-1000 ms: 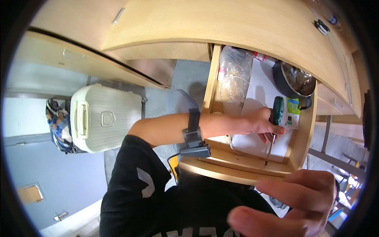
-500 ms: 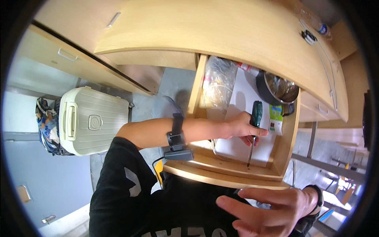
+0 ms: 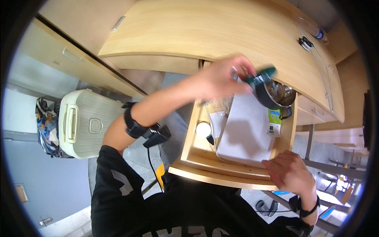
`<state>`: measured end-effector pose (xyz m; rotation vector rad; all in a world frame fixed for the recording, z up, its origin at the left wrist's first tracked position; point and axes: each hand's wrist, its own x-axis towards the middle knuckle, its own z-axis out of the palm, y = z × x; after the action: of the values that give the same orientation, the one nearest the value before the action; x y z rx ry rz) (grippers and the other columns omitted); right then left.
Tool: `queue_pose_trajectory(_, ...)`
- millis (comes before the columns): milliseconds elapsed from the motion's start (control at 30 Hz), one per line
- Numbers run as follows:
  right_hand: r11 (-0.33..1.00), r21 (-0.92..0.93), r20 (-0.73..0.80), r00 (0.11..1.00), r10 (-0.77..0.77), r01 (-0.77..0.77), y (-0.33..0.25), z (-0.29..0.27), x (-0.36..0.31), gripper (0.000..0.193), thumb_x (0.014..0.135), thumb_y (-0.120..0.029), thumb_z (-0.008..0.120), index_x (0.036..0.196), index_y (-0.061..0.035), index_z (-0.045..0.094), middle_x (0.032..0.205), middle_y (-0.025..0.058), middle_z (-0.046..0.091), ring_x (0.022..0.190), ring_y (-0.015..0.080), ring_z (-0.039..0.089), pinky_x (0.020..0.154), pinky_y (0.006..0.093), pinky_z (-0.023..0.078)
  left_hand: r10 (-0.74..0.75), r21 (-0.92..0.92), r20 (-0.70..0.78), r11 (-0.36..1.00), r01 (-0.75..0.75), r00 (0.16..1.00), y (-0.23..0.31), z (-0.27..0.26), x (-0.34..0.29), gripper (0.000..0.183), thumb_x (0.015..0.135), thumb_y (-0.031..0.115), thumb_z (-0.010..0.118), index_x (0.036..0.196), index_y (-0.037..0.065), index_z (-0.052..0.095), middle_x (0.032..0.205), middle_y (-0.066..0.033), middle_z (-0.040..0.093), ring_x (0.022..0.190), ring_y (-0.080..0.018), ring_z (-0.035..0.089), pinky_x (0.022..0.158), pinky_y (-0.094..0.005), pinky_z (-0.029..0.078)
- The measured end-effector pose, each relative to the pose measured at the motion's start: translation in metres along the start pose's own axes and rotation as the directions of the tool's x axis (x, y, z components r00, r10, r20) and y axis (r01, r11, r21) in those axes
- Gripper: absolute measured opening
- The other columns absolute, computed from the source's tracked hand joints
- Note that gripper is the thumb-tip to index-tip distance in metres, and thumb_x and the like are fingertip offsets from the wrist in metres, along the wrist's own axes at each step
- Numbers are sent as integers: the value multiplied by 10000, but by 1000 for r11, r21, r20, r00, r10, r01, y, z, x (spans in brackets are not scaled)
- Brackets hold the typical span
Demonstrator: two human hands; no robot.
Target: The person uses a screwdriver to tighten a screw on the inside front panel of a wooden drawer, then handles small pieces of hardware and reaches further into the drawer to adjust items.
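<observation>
My left hand (image 3: 233,77), blurred by motion, is raised over the back of the open wooden drawer (image 3: 221,181). Its fingers are closed round a screwdriver (image 3: 266,73) with a dark green handle, which is smeared and overlaps the pot's rim. The screwdriver's shaft cannot be made out clearly. My right hand (image 3: 290,172) has its fingers curled over the drawer's front right corner. Inside the drawer lie a flat white sheet-like item (image 3: 244,132), a dark pot (image 3: 263,94), a green and white packet (image 3: 274,120), and crumpled clear plastic (image 3: 221,106), partly behind my left forearm.
A pale wooden desktop (image 3: 189,31) overhangs the drawer's back. A white round item (image 3: 203,129) sits at the drawer's left. On the floor to the left stands a cream lidded box (image 3: 92,126). A clear bottle (image 3: 319,34) and a cable plug (image 3: 305,43) lie far right.
My left hand has lifted the screwdriver from the drawer's middle toward its back, baring the white round item. My right hand has moved forward onto the drawer's front right corner.
</observation>
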<state>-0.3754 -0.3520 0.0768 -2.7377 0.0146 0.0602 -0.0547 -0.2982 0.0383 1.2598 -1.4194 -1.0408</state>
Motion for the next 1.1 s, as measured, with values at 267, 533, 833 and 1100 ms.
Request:
queue_pose_trajectory(267, 998, -59, 145, 989, 19, -11, 7, 10, 24, 293, 807, -138, 640, 1083, -39, 653, 818, 104, 625, 797, 286, 601, 747, 404, 469, -179, -222, -311, 969, 111, 933, -26, -72, 14, 594, 869, -43, 582, 1429, 32, 399, 1121, -160, 584, 908, -169, 623, 799, -261, 526)
queue_pose_trajectory(533, 915, 188, 463, 854, 237, -356, 14, 34, 64, 203, 844, -140, 528, 894, -2, 669, 828, 233, 665, 830, 421, 635, 788, 514, 484, 176, 180, -339, 976, -119, 924, -14, -67, -45, 588, 829, 90, 666, 1373, 40, 450, 1377, -153, 466, 1227, -255, 450, 1026, -384, 344)
queue_pose_trajectory(833, 880, 336, 731, 682, -20, -335, 22, 99, 114, 258, 880, -214, 529, 907, 4, 664, 822, 180, 670, 761, 348, 627, 704, 432, 480, 153, 749, 296, 575, -329, 943, 16, 96, -189, 351, 679, 187, 738, 1014, 93, 691, 1136, -128, 631, 1048, -294, 600, 884, -409, 510)
queue_pose_trajectory(1100, 849, 391, 753, 654, -74, -354, 30, 113, 128, 217, 776, -187, 592, 814, 16, 657, 725, 179, 639, 681, 312, 610, 633, 429, 461, 172, 930, 192, 283, -235, 966, -6, 150, -170, 176, 767, 212, 608, 930, 146, 606, 898, -49, 511, 744, -169, 515, 566, -257, 424)
